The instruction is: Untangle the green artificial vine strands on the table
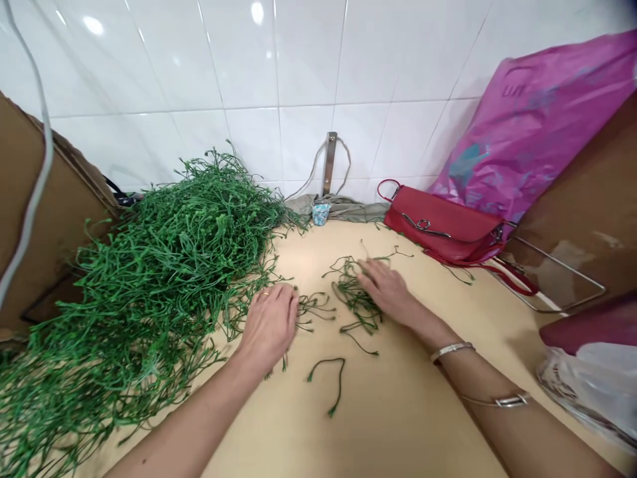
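Note:
My left hand (271,315) rests low over the table with its fingers together and bent down. Thin green artificial-looking stems (318,307) stick out from under it. Its fingertips are hidden from me. My right hand (385,289) lies over a small loose bunch of the same stems (361,299), fingers stretched out and touching them. A single bent stem (341,378) lies apart, nearer to me. Left of my left hand rises a large tangled heap of green stems (189,245) with small forked tips.
A red handbag (442,222) and a pink plastic bag (542,119) stand at the back right. Cardboard boxes (40,199) flank the pale table (398,411). By the tiled wall sits a small blue-patterned cup (321,212). A white cable (37,166) hangs at left.

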Demonstrator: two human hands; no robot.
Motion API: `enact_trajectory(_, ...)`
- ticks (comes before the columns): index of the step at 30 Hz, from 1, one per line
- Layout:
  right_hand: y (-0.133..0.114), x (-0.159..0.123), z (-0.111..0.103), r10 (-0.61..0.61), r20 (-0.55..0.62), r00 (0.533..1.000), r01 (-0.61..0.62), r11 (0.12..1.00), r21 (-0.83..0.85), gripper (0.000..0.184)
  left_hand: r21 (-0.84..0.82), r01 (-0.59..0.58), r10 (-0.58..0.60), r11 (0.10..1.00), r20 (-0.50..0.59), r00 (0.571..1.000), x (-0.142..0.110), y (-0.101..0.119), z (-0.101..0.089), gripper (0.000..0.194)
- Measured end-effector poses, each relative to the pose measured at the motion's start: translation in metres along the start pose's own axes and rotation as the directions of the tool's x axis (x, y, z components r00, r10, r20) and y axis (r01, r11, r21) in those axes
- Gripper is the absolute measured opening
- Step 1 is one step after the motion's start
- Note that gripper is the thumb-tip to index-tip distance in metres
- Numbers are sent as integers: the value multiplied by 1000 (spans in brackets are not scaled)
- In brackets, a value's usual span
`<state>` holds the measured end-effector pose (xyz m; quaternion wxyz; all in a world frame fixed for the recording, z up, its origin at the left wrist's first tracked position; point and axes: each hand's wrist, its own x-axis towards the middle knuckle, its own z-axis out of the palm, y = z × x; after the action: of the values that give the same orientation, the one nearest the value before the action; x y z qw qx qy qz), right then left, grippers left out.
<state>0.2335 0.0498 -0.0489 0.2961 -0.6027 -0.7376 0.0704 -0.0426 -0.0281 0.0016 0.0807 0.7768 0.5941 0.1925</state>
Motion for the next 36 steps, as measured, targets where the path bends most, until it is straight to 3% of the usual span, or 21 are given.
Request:
enact_trajectory(3, -37, -9, 0, -228, 214, 950, 197, 968, 156, 54, -32, 9, -15, 999, -175, 985, 0, -1, -10, 24)
enact_trajectory(4, -47, -11, -3, -266, 222, 938, 226, 956, 188, 53, -51, -24, 10, 998, -249, 968, -1, 0, -14, 23)
enact_trajectory(7, -60, -10, -13, -292, 80, 953, 272, 942, 197, 43, -104, -178, 120, 979, -417, 901, -4, 4, -22, 19)
enact_trajectory(9, -52, -6, -16, -244, -57, 968, 250, 956, 154, 36, -138, -276, 187, 951, -454, 871, -5, 6, -24, 16)
enact_trajectory(12, -26, -1, -10, -64, -215, 975, 75, 996, 42, 35, -215, -390, 284, 896, -399, 872, -7, 9, -22, 16)
enact_trajectory(15, -7, -1, 0, 48, -215, 975, -50, 999, -2, 41, -289, -413, 346, 864, -255, 903, -7, 10, -14, 18)
enact_trajectory(19, -21, -5, 2, -104, -100, 989, 115, 987, 112, 43, -374, -298, 281, 878, -101, 954, -3, 9, -6, 20)
enact_trajectory(23, -55, -10, -12, -310, -192, 931, 342, 925, 167, 33, -481, -144, 147, 865, -32, 989, 1, 8, -4, 24)
enact_trajectory(26, -71, -15, -23, -412, -210, 886, 448, 878, 169, 23, -532, -92, 93, 842, -26, 995, 3, 6, -3, 26)
enact_trajectory(32, -87, -24, -26, -499, -302, 812, 566, 800, 200, 7, -649, 26, -63, 760, -35, 997, 4, 3, 5, 27)
enact_trajectory(36, -94, -28, -19, -457, -246, 855, 516, 803, 298, 7, -728, 48, -136, 684, -62, 989, 6, 2, 9, 26)
